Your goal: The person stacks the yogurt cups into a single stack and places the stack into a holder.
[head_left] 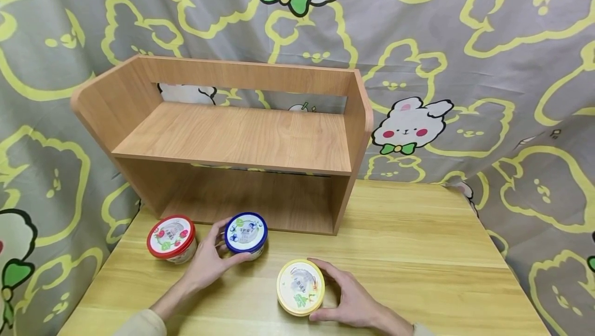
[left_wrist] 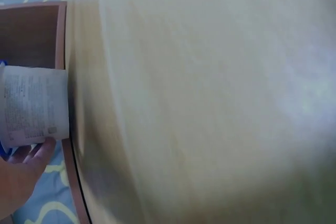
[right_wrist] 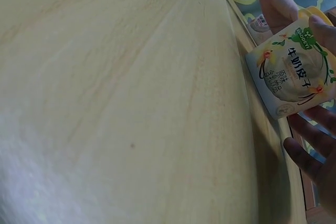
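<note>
In the head view my left hand [head_left: 209,257] holds a blue-lidded paper tub [head_left: 246,233] with blueberries on its lid, thumb at the near side and fingers at the left. The left wrist view shows that tub's printed white side [left_wrist: 37,106] with fingertips against it. My right hand [head_left: 346,294] grips a yellow-lidded tub [head_left: 301,288] from the right, thumb near and fingers far. Seen from the right wrist, the yellow tub [right_wrist: 294,72] has green leaves and flowers, with some fingers spread beneath it. A red-lidded tub [head_left: 172,238] with strawberries stands left of my left hand.
A two-level wooden shelf [head_left: 237,134] stands at the back of the wooden table [head_left: 418,253], just behind the tubs. Curtains [head_left: 465,67] with yellow outlines and rabbits hang behind and at both sides.
</note>
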### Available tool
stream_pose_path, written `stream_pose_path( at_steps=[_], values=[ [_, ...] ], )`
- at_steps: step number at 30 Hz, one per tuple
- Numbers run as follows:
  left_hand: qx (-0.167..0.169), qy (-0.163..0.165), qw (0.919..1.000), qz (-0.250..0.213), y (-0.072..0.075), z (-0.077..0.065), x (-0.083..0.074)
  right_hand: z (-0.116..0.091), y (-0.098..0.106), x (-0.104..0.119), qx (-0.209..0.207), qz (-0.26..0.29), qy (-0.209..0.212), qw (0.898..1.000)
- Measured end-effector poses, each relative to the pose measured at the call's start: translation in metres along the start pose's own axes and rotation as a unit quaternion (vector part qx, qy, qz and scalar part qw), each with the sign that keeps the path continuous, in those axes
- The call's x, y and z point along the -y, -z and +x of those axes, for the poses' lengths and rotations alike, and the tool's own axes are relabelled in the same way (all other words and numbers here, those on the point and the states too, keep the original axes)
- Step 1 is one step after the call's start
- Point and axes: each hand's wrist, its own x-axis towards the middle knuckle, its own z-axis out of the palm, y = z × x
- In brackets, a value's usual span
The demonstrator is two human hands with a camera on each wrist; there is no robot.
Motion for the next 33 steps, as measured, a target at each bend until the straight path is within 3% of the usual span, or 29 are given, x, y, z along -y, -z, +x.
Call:
stream_pose_path(
  at_steps=[26,33],
  values=[
    [0.002,-0.066,0.9978,0.006,0.009,-0.017,-0.042,0.002,0.001,-0.001,-0.004,-0.015,0.035,0.999],
    [0.017,-0.094,0.9954,-0.004,0.011,-0.023,-0.053,0.002,0.001,0.0,-0.002,-0.008,0.037,0.999]
  ],
)
